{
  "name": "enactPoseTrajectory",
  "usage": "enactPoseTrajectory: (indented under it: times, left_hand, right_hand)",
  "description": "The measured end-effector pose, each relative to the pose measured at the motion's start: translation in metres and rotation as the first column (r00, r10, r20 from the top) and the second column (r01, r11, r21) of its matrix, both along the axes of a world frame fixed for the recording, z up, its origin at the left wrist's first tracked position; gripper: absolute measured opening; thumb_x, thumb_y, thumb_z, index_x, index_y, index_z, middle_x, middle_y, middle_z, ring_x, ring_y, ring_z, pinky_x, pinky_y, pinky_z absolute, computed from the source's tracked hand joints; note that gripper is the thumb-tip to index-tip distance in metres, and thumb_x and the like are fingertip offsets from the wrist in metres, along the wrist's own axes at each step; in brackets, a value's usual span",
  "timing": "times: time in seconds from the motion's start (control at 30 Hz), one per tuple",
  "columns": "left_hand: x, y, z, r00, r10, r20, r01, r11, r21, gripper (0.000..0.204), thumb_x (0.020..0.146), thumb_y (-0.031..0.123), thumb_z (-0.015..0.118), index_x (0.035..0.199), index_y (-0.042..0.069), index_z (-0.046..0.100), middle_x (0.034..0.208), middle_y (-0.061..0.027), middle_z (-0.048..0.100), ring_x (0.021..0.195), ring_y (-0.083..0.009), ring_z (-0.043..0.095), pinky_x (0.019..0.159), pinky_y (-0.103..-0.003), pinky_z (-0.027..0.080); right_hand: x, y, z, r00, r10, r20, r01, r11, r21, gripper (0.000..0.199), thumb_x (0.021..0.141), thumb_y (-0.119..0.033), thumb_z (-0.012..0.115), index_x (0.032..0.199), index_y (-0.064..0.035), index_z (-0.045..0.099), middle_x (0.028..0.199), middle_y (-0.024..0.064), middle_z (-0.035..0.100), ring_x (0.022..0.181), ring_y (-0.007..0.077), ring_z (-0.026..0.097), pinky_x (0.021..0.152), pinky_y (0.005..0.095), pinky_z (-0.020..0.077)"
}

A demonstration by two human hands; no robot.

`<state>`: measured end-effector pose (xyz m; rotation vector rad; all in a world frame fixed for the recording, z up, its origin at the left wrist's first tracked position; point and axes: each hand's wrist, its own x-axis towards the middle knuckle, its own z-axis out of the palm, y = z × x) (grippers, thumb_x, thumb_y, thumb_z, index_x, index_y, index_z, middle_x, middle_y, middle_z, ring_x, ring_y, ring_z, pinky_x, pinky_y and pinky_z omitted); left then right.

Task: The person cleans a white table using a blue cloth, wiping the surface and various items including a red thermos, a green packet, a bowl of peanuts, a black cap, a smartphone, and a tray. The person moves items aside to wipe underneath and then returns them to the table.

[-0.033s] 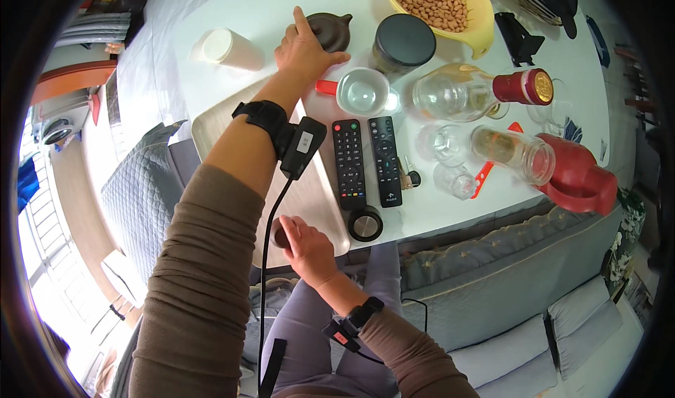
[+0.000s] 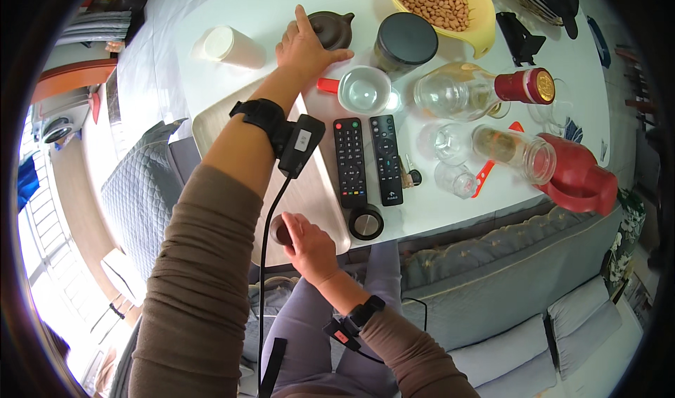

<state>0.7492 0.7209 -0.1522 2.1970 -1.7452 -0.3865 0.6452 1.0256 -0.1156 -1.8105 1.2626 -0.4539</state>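
Note:
My left hand [image 2: 304,52] reaches across the table beside a dark brown teapot [image 2: 331,30]. Its index finger stretches along the pot's left side and the thumb spreads out in front of it. Whether the palm touches the pot cannot be made out. Close to my lap, my right hand [image 2: 309,249] has its fingers closed on a small brown cup [image 2: 280,230], over the near end of a pale wooden tray [image 2: 318,197]. My left forearm hides part of that tray.
Right of the tray lie two black remotes [image 2: 351,162] and a round black-rimmed object [image 2: 365,223]. Beyond them stand a red-handled pot [image 2: 363,91], a dark-lidded jar [image 2: 406,43] and a yellow bowl of nuts [image 2: 481,18]. Glass bottles [image 2: 453,94], a red jug [image 2: 573,173] and a white cup [image 2: 242,50] flank them.

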Motion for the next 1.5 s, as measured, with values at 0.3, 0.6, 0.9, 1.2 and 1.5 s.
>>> enactPoseTrajectory:
  times: [0.3,0.6,0.9,1.2,1.5]
  left_hand:
    - [0.018,0.151,0.084,0.720,0.157,-0.676,-0.176,0.984,0.041,0.055,0.095,0.043,0.050,0.129,0.000,0.049,0.127,-0.0142,0.053,0.118,-0.0223,0.048,0.099,-0.034,0.038]
    - [-0.109,0.258,0.069,-0.236,0.744,-0.625,0.398,0.661,0.637,0.077,0.094,0.058,0.037,0.144,0.000,0.025,0.140,-0.0152,0.039,0.126,-0.0278,0.041,0.103,-0.045,0.036]
    - [-0.151,0.261,0.039,-0.396,0.792,-0.464,0.434,0.607,0.665,0.085,0.092,0.064,0.033,0.147,0.003,0.012,0.148,-0.0110,0.025,0.129,-0.0271,0.033,0.103,-0.049,0.030]
    - [-0.146,0.239,0.048,-0.421,0.763,-0.490,0.282,0.624,0.729,0.074,0.095,0.059,0.031,0.146,0.007,0.019,0.137,-0.0128,0.041,0.120,-0.0284,0.044,0.100,-0.046,0.035]
    - [-0.145,0.233,0.051,-0.522,0.678,-0.518,0.260,0.704,0.661,0.068,0.095,0.056,0.035,0.145,0.012,0.020,0.125,-0.0142,0.051,0.113,-0.0291,0.050,0.099,-0.044,0.037]
  right_hand:
    - [-0.042,-0.035,0.041,0.906,-0.398,0.147,0.345,0.893,0.290,0.065,0.073,-0.019,0.072,0.130,-0.0056,0.044,0.120,0.0156,0.056,0.105,0.0323,0.059,0.086,0.0367,0.0498]
    - [-0.165,-0.058,0.032,0.681,-0.718,-0.145,0.732,0.658,0.179,0.067,0.073,-0.017,0.075,0.131,-0.0058,0.043,0.117,0.0183,0.059,0.105,0.0302,0.060,0.088,0.0374,0.0482]
    - [-0.163,-0.053,-0.014,0.729,-0.525,-0.439,0.586,0.810,0.004,0.066,0.075,-0.023,0.068,0.134,-0.0131,0.039,0.127,0.0108,0.052,0.111,0.0325,0.055,0.082,0.0438,0.0497]
    - [-0.143,-0.095,-0.029,0.764,-0.500,-0.407,0.477,0.863,-0.166,0.066,0.073,-0.017,0.070,0.132,-0.0126,0.041,0.125,0.0090,0.053,0.111,0.0298,0.055,0.083,0.0408,0.0499]
    - [-0.146,-0.102,-0.029,0.835,-0.438,-0.332,0.391,0.898,-0.202,0.076,0.071,-0.014,0.072,0.136,-0.0045,0.035,0.128,0.0191,0.048,0.112,0.0396,0.051,0.091,0.0452,0.0445]
